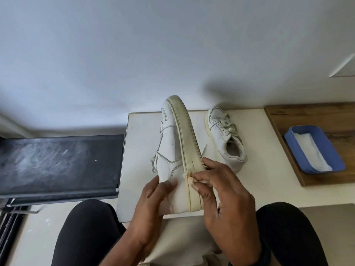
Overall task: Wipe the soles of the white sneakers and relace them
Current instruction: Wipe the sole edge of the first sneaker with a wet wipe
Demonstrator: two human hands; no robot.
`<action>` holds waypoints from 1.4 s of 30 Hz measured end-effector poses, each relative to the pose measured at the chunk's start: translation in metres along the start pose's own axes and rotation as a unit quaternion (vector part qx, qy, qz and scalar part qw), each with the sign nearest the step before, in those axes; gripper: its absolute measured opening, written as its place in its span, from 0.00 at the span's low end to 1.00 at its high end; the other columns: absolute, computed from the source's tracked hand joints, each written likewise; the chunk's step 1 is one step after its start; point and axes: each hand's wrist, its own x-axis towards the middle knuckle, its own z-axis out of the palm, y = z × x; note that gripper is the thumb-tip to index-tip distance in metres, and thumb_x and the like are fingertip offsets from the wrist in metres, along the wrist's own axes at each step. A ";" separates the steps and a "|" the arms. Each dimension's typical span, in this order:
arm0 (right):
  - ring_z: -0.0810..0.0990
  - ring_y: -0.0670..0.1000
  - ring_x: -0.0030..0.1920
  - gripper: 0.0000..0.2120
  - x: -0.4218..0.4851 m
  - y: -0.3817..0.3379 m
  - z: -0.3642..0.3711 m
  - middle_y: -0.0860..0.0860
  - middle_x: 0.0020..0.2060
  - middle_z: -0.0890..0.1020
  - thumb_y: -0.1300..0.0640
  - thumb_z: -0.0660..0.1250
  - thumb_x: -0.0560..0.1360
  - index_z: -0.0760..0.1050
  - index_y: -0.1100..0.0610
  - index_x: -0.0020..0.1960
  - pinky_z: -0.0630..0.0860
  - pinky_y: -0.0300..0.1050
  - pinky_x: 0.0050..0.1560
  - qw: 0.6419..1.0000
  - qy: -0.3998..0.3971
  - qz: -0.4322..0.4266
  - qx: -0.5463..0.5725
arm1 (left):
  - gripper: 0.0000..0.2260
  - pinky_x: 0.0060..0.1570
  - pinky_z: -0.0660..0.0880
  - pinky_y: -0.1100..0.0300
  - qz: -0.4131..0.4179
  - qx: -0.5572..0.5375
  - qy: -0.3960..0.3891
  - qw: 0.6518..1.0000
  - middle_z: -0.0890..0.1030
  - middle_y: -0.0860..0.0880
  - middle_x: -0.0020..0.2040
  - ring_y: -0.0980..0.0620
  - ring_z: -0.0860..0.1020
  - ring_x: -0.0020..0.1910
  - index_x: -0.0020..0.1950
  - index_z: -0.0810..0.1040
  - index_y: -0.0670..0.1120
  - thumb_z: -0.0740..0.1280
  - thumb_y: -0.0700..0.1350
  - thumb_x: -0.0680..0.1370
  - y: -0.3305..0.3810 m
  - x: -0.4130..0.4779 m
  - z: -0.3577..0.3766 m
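Over the table's [138,160] near edge, head view: left hand [153,196] grips the sneaker [171,148] at its heel end, fingers curled on the upper, sole facing right. Right hand [228,191] fingertips pinch a wadded wipe [189,178] against the sole rim. Second sneaker [226,135] sits laced on the table's far right. Suggest firm strokes along the rim, turning the wipe when soiled.

**What stayed out of my sight**

The held sneaker [172,150] showed me only its side; its tread faced away toward frame right. The right hand [226,191] covered most of the small cloth [189,178] pinched against the sole's edge. The wooden board [307,116] ran off the right edge. A white slab [343,68] at upper right was cropped, so I could not identify it.
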 end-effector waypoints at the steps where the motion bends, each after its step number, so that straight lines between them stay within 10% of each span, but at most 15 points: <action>1: 0.83 0.47 0.55 0.05 -0.002 -0.001 0.001 0.43 0.60 0.81 0.49 0.64 0.79 0.78 0.45 0.52 0.80 0.48 0.49 1.000 -0.004 -0.005 -0.020 | 0.20 0.61 0.80 0.45 -0.001 0.035 0.019 0.999 0.87 0.40 0.57 0.41 0.85 0.58 0.58 0.85 0.43 0.74 0.55 0.73 0.000 -0.001 0.002; 11: 0.78 0.43 0.61 0.11 -0.010 0.004 0.007 0.49 0.60 0.83 0.52 0.63 0.79 0.83 0.53 0.47 0.76 0.50 0.56 0.997 0.018 -0.057 -0.055 | 0.33 0.59 0.76 0.30 0.029 0.068 0.204 0.976 0.83 0.39 0.51 0.42 0.82 0.49 0.54 0.73 0.59 0.81 0.70 0.57 0.006 -0.004 0.011; 17: 0.83 0.49 0.52 0.10 -0.017 0.000 0.007 0.53 0.58 0.84 0.52 0.65 0.79 0.84 0.54 0.45 0.77 0.59 0.55 0.993 0.026 -0.081 -0.087 | 0.27 0.43 0.84 0.48 -0.048 -0.023 0.086 0.995 0.87 0.40 0.55 0.42 0.87 0.50 0.70 0.74 0.46 0.78 0.44 0.73 0.018 0.003 0.004; 25: 0.84 0.50 0.55 0.09 -0.020 0.002 0.010 0.52 0.60 0.83 0.53 0.64 0.79 0.82 0.52 0.47 0.74 0.62 0.59 0.992 -0.017 -0.088 -0.090 | 0.13 0.43 0.85 0.50 -0.027 -0.004 0.086 0.996 0.88 0.42 0.53 0.44 0.88 0.48 0.63 0.80 0.46 0.71 0.46 0.79 0.019 0.005 0.001; 42: 0.80 0.54 0.43 0.06 -0.015 -0.007 0.005 0.50 0.45 0.81 0.61 0.71 0.75 0.84 0.56 0.51 0.73 0.53 0.48 0.980 -0.066 -0.140 -0.122 | 0.16 0.58 0.81 0.35 0.052 0.089 0.133 0.986 0.87 0.44 0.53 0.41 0.86 0.54 0.60 0.80 0.48 0.79 0.47 0.74 0.011 0.009 -0.011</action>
